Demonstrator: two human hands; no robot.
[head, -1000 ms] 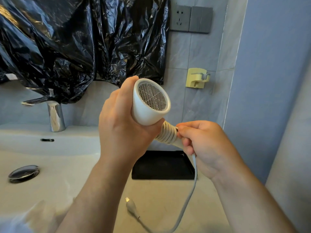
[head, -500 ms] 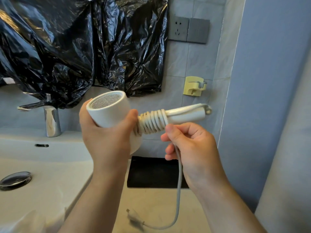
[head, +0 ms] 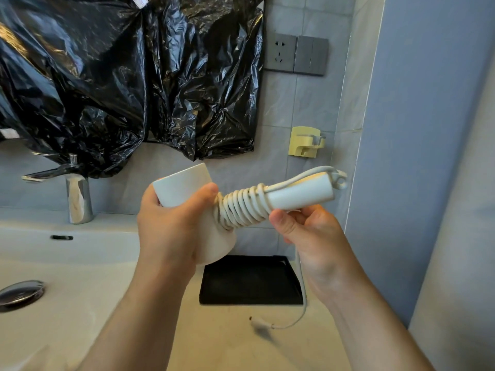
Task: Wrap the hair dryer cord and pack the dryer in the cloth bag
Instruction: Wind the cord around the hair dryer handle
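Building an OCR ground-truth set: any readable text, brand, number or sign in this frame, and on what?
None readable.
White tag on the black plastic sheet: too blurred to read.
White tape strip at the sheet's left edge: blank or blurred.
Hair dryer, wall socket, yellow wall holder: no markings visible.

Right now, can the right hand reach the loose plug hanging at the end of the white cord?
Probably yes: the plug dangles in open air below the right hand, but that hand is holding the white cord.
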